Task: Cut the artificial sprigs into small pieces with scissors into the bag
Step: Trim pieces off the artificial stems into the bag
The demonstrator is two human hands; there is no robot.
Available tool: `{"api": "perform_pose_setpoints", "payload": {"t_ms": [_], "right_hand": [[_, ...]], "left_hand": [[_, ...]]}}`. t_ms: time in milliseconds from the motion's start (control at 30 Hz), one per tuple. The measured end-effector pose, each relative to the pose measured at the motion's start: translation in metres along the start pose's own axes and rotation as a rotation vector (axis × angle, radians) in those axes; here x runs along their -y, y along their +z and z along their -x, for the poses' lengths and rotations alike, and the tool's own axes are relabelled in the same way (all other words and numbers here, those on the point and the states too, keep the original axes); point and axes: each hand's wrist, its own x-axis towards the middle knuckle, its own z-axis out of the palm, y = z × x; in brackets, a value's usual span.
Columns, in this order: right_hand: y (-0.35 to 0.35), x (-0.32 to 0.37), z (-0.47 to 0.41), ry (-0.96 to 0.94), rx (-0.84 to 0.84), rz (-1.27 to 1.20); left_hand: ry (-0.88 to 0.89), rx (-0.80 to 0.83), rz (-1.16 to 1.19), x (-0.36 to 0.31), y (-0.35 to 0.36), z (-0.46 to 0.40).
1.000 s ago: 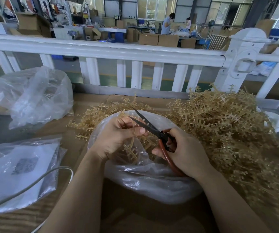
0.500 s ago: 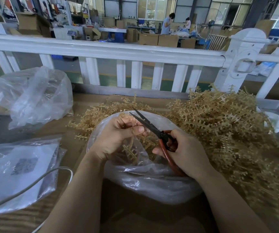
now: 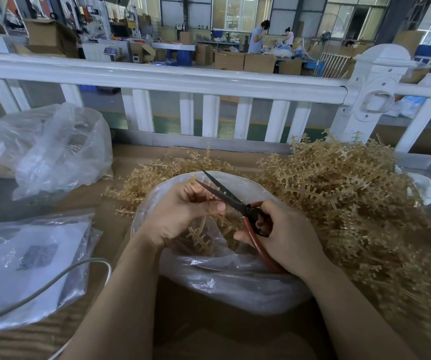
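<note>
Three plastic bags (image 3: pixel 222 279), one scissors (image 3: pixel 231 200), one sprig heap (image 3: pixel 352 203), two hands (image 3: pixel 180 216)

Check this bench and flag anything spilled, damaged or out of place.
Nothing stands out. The left hand holds a sprig over the open bag, the right hand holds the scissors with blades parted, and the uncut sprigs lie heaped beside the bag.

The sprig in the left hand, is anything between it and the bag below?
Nothing visible. The left hand holds the sprig right over the open mouth of the bag, and the scissors in the right hand cross above it, not beneath.
</note>
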Motion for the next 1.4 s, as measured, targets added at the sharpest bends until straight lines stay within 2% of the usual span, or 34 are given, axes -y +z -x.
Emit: {"api": "perform_pose_setpoints", "payload": {"t_ms": [133,233,400,667,900,1133,1400], "right_hand": [[-0.001,0.000,0.000,0.007,-0.007,-0.016],[0.000,-0.001,0.001,0.007,-0.012,-0.035],[0.001,-0.002,0.001,0.003,-0.022,-0.043],[0.001,-0.001,0.001,0.017,-0.016,-0.027],[0.001,-0.001,0.002,-0.028,-0.018,0.038],[0.003,-0.003,0.001,-0.025,-0.026,0.002],[0.004,-0.003,0.001,-0.016,-0.017,0.023]], "left_hand": [[-0.036,-0.022,0.008,0.000,0.001,0.000],[-0.066,-0.079,0.112,0.003,-0.001,0.001],[-0.026,-0.120,0.132,0.003,0.000,0.000],[0.052,-0.106,0.058,-0.004,0.002,0.002],[0.031,-0.107,-0.054,-0.009,0.004,0.005],[0.009,-0.033,-0.010,-0.009,0.002,0.005],[-0.037,-0.040,0.120,-0.004,0.001,0.003]]}}
